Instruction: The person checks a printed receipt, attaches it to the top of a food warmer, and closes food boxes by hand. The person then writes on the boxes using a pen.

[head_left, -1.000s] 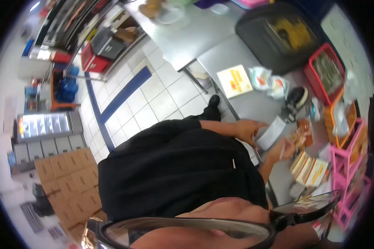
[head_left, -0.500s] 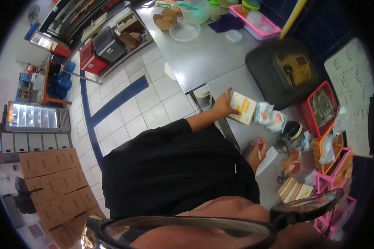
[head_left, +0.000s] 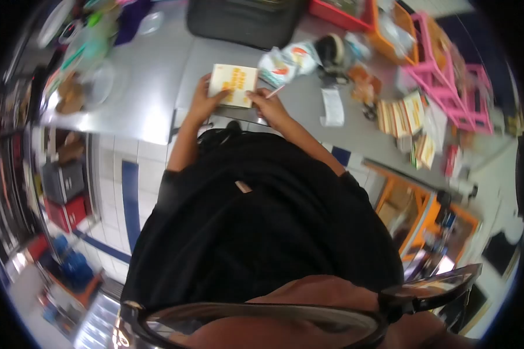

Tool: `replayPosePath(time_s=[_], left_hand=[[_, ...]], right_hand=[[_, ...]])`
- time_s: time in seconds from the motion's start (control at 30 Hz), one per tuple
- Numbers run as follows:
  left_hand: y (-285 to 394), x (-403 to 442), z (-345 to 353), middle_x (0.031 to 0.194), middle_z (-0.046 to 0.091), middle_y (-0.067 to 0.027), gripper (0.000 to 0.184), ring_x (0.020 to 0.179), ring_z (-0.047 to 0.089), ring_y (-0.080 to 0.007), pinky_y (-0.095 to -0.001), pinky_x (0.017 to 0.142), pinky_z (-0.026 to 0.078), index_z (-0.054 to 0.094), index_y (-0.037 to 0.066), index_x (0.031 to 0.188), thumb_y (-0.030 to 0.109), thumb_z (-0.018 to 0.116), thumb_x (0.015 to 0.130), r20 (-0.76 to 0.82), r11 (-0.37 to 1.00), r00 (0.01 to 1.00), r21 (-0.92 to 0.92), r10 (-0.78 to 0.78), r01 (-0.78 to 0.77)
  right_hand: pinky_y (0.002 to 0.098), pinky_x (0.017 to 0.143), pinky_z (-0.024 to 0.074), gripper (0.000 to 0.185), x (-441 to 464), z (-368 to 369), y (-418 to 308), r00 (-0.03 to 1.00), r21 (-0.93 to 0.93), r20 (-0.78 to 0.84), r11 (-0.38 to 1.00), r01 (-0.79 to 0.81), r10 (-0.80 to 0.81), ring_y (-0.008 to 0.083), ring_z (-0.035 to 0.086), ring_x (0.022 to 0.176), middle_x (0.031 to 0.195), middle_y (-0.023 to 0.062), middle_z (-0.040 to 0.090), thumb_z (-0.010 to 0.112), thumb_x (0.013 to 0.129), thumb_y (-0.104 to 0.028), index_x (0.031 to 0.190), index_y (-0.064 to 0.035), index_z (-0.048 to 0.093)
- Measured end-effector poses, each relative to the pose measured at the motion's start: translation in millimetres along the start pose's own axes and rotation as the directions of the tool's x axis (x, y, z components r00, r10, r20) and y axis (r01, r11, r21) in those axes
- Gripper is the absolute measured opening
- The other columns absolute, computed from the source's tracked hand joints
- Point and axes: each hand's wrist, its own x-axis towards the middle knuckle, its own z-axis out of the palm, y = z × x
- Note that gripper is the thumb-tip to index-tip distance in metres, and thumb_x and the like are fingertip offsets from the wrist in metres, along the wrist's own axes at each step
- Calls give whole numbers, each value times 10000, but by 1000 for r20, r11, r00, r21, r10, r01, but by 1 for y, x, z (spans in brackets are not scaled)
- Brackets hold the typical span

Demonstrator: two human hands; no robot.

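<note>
My left hand (head_left: 205, 100) grips the left edge of a square white packet with yellow lettering (head_left: 232, 78), thumb on its front. Whether it is a box or a flat sleeve I cannot tell. At its lower right corner, the thumb of my right hand (head_left: 269, 107) presses on the packet. A slim white pen (head_left: 276, 91) sticks out from the fingers of that same hand. Just beyond the packet lie white plastic packages with orange and green print (head_left: 285, 63). To the right of my right hand, a strip of white paper (head_left: 332, 107) rests on the steel table (head_left: 303, 110).
Farther back sit a black case (head_left: 244, 23), a red bin (head_left: 343, 16), an orange basket (head_left: 410, 49) and pink baskets (head_left: 448, 96). A roll in a black holder (head_left: 330, 52) and a row of printed packets (head_left: 400, 115) are on the right. Clear containers (head_left: 99, 81) stand at left.
My head has turned, so the table now spans the top of view. My right hand has come to the packet, still with the pen; both hands are on it now.
</note>
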Motion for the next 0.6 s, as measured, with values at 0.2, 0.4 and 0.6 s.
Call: replayPosePath(time_s=[0.2, 0.4, 0.6], left_hand=[[39, -17, 7, 1211, 535, -128, 694, 1105, 565, -261, -406, 904, 467, 356, 153, 1422, 187, 699, 820, 237, 902, 962, -371, -137, 221], [29, -13, 37, 1228, 572, -177, 565, 1112, 592, -255, -367, 900, 513, 435, -20, 1331, 181, 645, 847, 248, 758, 966, -615, -76, 218], [39, -17, 41, 1166, 605, -190, 588, 988, 654, -257, -338, 814, 552, 480, -31, 1292, 225, 683, 804, 403, 737, 889, -530, -217, 419]], right_hand=[[195, 483, 335, 260, -35, -6, -32, 999, 147, 13, 988, 42, -45, 43, 428, 532, 694, -17, 531, 685, 888, -286, 921, -41, 605], [192, 513, 311, 300, -77, -11, -54, 960, 18, 93, 964, 264, -264, 38, 406, 563, 670, -20, 526, 610, 940, -329, 931, -30, 629], [234, 582, 343, 330, -101, -52, -36, 952, -65, -46, 952, 299, -302, 56, 446, 646, 707, -15, 544, 572, 955, -348, 904, -25, 614]])
